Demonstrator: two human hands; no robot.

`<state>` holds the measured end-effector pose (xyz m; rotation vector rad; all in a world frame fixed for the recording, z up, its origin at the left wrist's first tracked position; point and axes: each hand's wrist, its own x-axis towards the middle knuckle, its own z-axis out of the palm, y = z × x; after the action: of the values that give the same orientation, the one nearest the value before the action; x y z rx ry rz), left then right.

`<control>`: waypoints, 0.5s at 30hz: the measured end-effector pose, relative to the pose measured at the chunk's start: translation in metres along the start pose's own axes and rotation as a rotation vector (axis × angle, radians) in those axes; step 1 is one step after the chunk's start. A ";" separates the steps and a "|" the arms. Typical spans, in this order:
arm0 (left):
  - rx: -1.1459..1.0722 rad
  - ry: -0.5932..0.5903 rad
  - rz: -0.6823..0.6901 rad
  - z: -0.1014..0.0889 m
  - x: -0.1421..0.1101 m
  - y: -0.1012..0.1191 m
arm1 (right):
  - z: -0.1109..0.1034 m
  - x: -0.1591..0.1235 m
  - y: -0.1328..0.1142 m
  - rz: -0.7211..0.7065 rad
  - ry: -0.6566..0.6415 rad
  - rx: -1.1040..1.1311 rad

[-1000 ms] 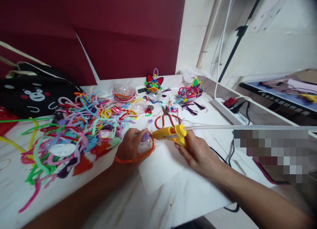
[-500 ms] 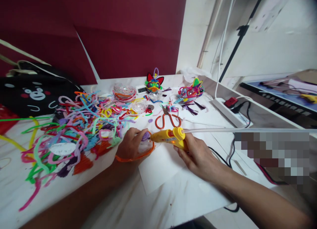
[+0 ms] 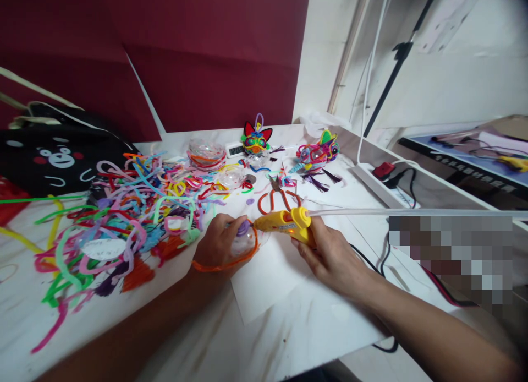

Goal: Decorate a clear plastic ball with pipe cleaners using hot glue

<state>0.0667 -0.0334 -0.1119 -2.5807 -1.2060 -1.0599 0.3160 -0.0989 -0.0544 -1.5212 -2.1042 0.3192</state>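
My right hand [image 3: 325,250] is closed around a yellow glue gun [image 3: 284,222], with a long clear glue stick [image 3: 371,212] running out of its back to the right. In my left hand [image 3: 216,239] is a clear plastic ball [image 3: 246,244], gripped between thumb and fingers. An orange pipe cleaner [image 3: 231,263] curves round the ball and trails past my left wrist. On the ball's upper side, by my left thumb, sits a coiled purple piece [image 3: 244,228]. The gun's nozzle is at the ball's upper right edge; whether it touches is too small to tell.
Orange-handled scissors [image 3: 279,195] lie just beyond the gun. Tangled pipe cleaners [image 3: 157,200] cover the left side, before a black bag [image 3: 53,156]. Two colourful figures [image 3: 256,140] stand at the back. A power strip [image 3: 383,186] lies right; white paper [image 3: 264,288] lies under my hands.
The glue gun has shifted slightly to the right and up, its nozzle moving from beside the purple piece to the ball's edge. My left hand keeps its hold on the ball.
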 end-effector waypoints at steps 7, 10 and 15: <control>-0.004 0.079 0.022 0.006 -0.001 -0.003 | -0.001 0.001 0.000 0.027 -0.014 0.019; -0.024 0.065 0.024 0.005 -0.001 -0.001 | 0.000 0.001 0.000 0.027 -0.014 0.007; -0.051 0.036 -0.006 0.003 -0.001 0.004 | 0.001 0.001 0.001 0.023 -0.011 0.005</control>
<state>0.0709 -0.0362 -0.1137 -2.5858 -1.1953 -1.1479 0.3159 -0.0977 -0.0553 -1.5452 -2.0941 0.3420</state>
